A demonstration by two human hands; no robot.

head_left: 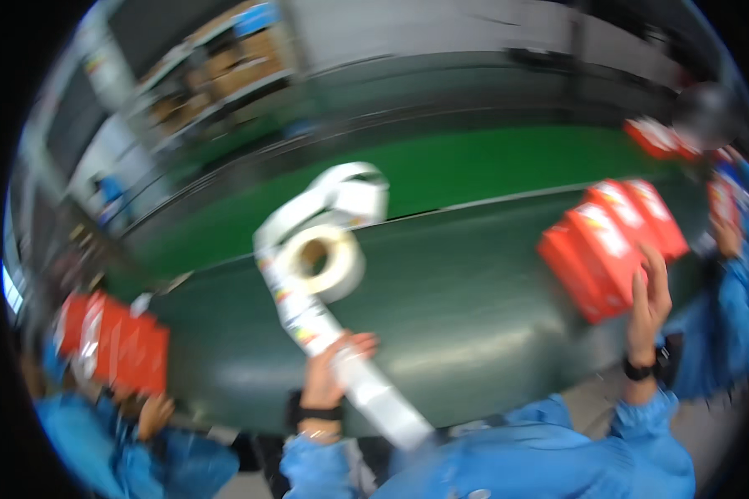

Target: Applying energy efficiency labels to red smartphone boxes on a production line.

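Note:
My left hand [333, 370] is closed around a long white strip of labels [295, 308], printed in colour along part of its length. The strip's near end hangs down toward my blue sleeve, while the far part loops back over the belt. Beside it, a label roll [341, 270] with a brown core rests on the dark green surface. My right hand [651, 303], fingers stretched out, is at the near right side of a row of red boxes [595, 254] with white printed tops. Whether its fingertips touch the boxes is blurred.
A bright green conveyor belt [474, 162] runs behind the dark green surface [441, 316]. At left a co-worker's hand [154, 414] is by stacked red boxes [125, 345]. Another co-worker's hand [728, 237] is at far right. Shelves with cartons [245, 71] stand behind.

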